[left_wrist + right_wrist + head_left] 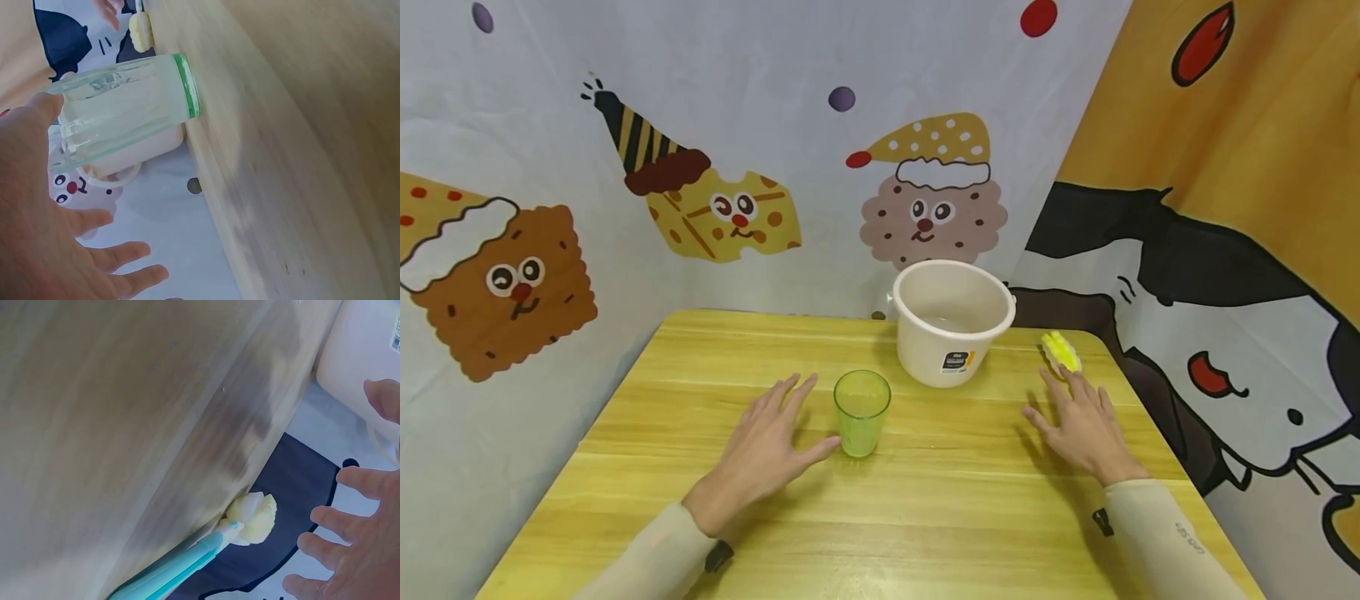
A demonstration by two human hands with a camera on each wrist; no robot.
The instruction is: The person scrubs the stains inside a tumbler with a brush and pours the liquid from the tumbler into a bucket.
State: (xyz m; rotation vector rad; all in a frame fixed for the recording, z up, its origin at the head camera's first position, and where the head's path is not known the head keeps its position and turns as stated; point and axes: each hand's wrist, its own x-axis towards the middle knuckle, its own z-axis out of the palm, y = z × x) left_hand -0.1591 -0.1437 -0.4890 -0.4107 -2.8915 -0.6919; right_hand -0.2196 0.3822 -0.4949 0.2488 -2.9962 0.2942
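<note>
A green see-through glass [861, 417] stands upright on the table. My left hand [762, 450] is spread just left of it, thumb close to its side. In the left wrist view, the glass [125, 109] shows a thick green base, and the thumb overlaps its rim. On the right, my right hand [1086, 429] reaches over the table, fingers spread and holding nothing. Beyond its fingertips lies a cleaning brush with a yellow and white sponge head [1062, 352]. The right wrist view shows the brush's teal handle [178, 569], which the hand hides in the head view.
A white plastic bucket [943, 358] with a label stands behind the glass, between the two hands. The wooden table [880, 533] ends at a cloth backdrop [820, 283] printed with cartoon figures, at the back and both sides.
</note>
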